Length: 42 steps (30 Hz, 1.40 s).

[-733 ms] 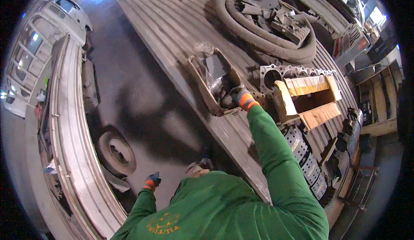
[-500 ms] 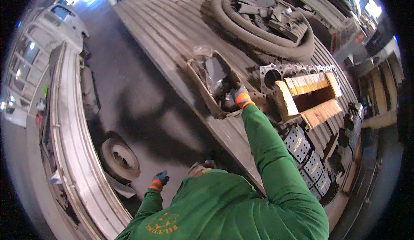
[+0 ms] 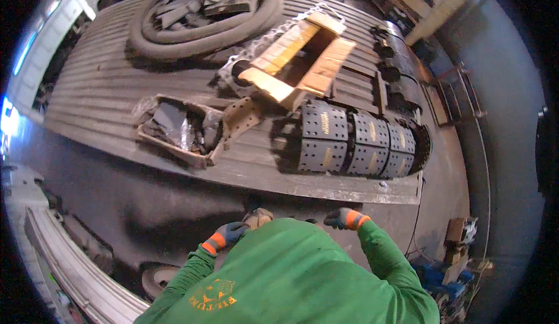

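My left hand (image 3: 234,232), in a dark glove with an orange cuff, is low beside my body with its fingers loosely stretched and nothing visible in them. A tan shoe tip (image 3: 260,215) shows close by. My right hand (image 3: 336,218), gloved alike, is held off the front edge of the ribbed metal platform (image 3: 256,175), its fingers curled; whatever they may hold cannot be made out. Ahead of my hands sits an open cardboard box (image 3: 201,159) with small parts and clear plastic bags in it. A curved, drilled lining plate (image 3: 240,117) lies next to that box.
Brake shoes with drilled linings (image 3: 356,143) stand in a row at the platform's right front. Behind them, an open carton (image 3: 276,91) rests by a metal engine block (image 3: 237,67). A thick coiled hose (image 3: 174,50) encloses scrap pieces at the back. A tyre (image 3: 157,278) lies lower left.
My right hand has left the parts box and drawn back towards my body. My view has turned right, bringing the brake shoes nearer the middle. The left hand is now closer to my body.
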Motion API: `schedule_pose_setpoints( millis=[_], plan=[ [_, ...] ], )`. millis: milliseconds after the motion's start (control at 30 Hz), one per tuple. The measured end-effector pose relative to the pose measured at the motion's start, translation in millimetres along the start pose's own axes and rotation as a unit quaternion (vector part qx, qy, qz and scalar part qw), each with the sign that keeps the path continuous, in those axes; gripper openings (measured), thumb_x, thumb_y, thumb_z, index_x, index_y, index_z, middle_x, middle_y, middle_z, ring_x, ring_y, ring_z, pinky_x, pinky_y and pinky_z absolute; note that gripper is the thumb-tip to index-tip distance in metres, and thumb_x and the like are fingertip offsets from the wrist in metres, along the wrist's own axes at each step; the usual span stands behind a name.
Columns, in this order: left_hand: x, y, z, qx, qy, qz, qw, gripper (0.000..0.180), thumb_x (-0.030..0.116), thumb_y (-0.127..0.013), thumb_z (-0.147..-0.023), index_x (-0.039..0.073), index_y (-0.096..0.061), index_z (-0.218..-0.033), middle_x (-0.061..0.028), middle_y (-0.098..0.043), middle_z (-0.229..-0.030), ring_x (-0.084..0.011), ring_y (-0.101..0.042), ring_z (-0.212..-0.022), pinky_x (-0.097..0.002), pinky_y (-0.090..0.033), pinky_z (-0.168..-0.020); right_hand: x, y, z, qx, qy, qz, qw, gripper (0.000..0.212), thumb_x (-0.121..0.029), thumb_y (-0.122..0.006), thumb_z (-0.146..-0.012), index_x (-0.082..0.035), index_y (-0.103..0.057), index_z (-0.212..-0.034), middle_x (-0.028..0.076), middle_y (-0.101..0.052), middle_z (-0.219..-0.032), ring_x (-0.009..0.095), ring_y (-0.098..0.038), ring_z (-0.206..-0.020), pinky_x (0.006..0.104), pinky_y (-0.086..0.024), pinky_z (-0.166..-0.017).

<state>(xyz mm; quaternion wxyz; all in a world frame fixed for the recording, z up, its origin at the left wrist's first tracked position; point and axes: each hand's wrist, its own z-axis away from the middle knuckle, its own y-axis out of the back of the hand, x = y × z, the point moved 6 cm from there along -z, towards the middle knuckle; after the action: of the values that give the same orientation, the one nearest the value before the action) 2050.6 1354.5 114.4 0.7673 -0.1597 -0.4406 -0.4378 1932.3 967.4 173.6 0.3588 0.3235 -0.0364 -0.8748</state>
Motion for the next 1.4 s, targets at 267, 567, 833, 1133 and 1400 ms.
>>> schedule_pose_setpoints(
  millis=[267,567,833,1133,1400],
  plan=[
    [140.3,-81.3,-27.3,-0.225,-0.022,-0.247,0.942,0.031,0.034,-0.058,-0.083,0.007,-0.063,-0.098,-0.0107,-0.062,-0.09,-0.0168,-0.057,-0.083,-0.0307,-0.044,-0.074,84.8,-85.8,118.0,0.059,0.11,-0.197,0.972,0.034,-0.021,-0.061,-0.083,-0.005,-0.058,-0.113,0.001,-0.063,-0.089,0.011,-0.056,-0.079,0.0271,-0.047,-0.069],
    [159.1,-172.2,-62.3,-0.267,0.041,0.023,0.962,0.025,0.009,-0.065,-0.068,0.003,-0.062,-0.092,-0.0032,-0.061,-0.087,-0.0155,-0.058,-0.084,-0.0294,-0.045,-0.074,164.5,-70.8,270.3,0.388,0.057,-0.415,0.821,0.024,-0.023,-0.053,-0.085,0.0,-0.058,-0.088,0.006,-0.056,-0.068,0.01,-0.05,-0.064,0.0277,-0.043,-0.058],
    [302.4,-197.1,33.0,0.298,-0.271,-0.362,0.841,0.026,0.023,-0.066,-0.064,0.006,-0.061,-0.082,-0.015,-0.06,-0.072,-0.031,-0.057,-0.063,-0.0389,-0.045,-0.057,90.3,-47.7,406.5,0.412,0.233,-0.159,0.867,0.013,-0.015,-0.06,-0.077,-0.003,-0.059,-0.081,0.013,-0.054,-0.063,0.022,-0.05,-0.052,0.0328,-0.042,-0.051],
    [296.6,-305.3,134.2,-0.369,0.105,0.557,0.737,0.032,0.037,-0.055,-0.083,0.009,-0.056,-0.069,-0.0084,-0.06,-0.076,-0.0208,-0.055,-0.067,-0.0387,-0.039,-0.052,102.3,-51.4,505.2,0.468,0.279,-0.083,0.834,0.02,-0.021,-0.068,-0.064,-0.003,-0.06,-0.069,0.01,-0.056,-0.058,0.024,-0.054,-0.05,0.0324,-0.041,-0.048],
    [441.2,-401.1,214.1,-0.71,-0.124,0.326,0.612,0.029,0.035,-0.055,-0.084,0.007,-0.056,-0.074,-0.0094,-0.059,-0.081,-0.0219,-0.055,-0.071,-0.039,-0.04,-0.056,111.7,-43.8,562.9,0.535,0.331,-0.211,0.748,0.024,-0.024,-0.071,-0.069,-0.002,-0.061,-0.069,0.01,-0.06,-0.063,0.021,-0.056,-0.051,0.0294,-0.044,-0.05]
  ],
)
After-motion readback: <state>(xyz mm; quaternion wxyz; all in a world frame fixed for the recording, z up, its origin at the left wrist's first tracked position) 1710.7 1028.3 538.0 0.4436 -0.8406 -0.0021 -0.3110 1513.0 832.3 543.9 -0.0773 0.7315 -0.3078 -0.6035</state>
